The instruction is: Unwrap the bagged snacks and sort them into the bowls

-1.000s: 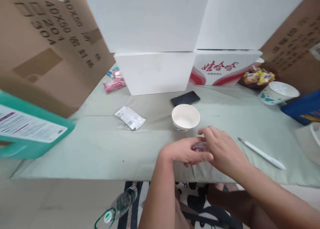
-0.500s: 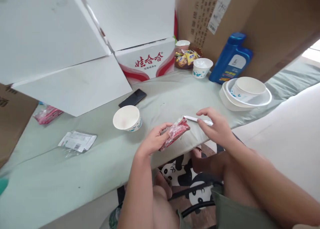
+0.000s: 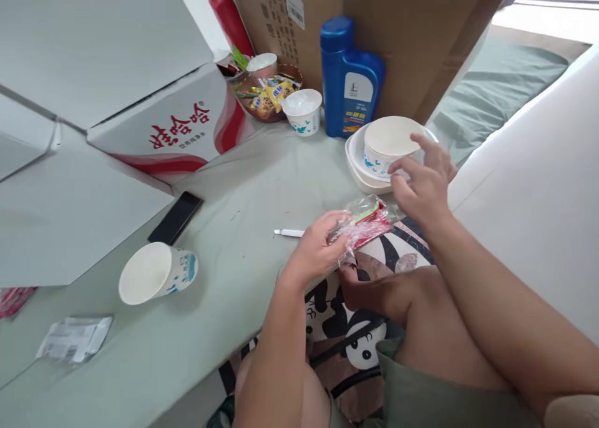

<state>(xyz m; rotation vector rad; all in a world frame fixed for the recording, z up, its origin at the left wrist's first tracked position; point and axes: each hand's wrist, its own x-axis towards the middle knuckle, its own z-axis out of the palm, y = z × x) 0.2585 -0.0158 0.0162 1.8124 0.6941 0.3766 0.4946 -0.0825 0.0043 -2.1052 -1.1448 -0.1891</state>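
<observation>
My left hand grips a red packet in clear plastic wrap near the table's front edge. The plastic is crumpled, and a green strip shows inside it. Beside that hand lies a slim white utility knife, its rear end hidden behind the fingers. My right hand hovers with fingers apart at a white paper bowl; whether it touches the bowl I cannot tell. That bowl sits inside stacked white plastic containers. Another paper bowl stands to the left.
A black phone lies by the white carton. Along the back are a candy basket, a paper bowl and a blue bottle against a brown box. A silvery packet lies at left.
My right hand has moved away from the knife to the stacked bowls. My left hand still holds the packet, now farther right beyond the knife. The view has turned right.
</observation>
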